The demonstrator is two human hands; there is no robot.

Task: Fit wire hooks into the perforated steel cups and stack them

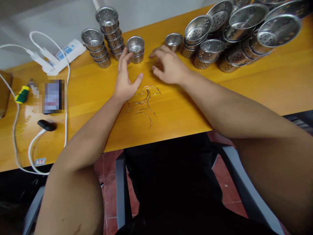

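Observation:
My left hand (125,77) lies open on the yellow table (186,107), its fingertips touching a short stack of two small perforated steel cups (135,49). My right hand (168,65) hovers open, palm down, just right of that stack, its fingers close to a single small steel cup (173,41). Neither hand holds anything. Several curved wire handles (146,101) lie loose on the table just in front of both hands.
Taller stacks of small perforated cups (109,31) stand at the back left. A heap of larger perforated steel baskets (242,32) fills the back right. A white power strip (61,55) with cables, a screwdriver (22,94) and a black object (47,125) lie at the left.

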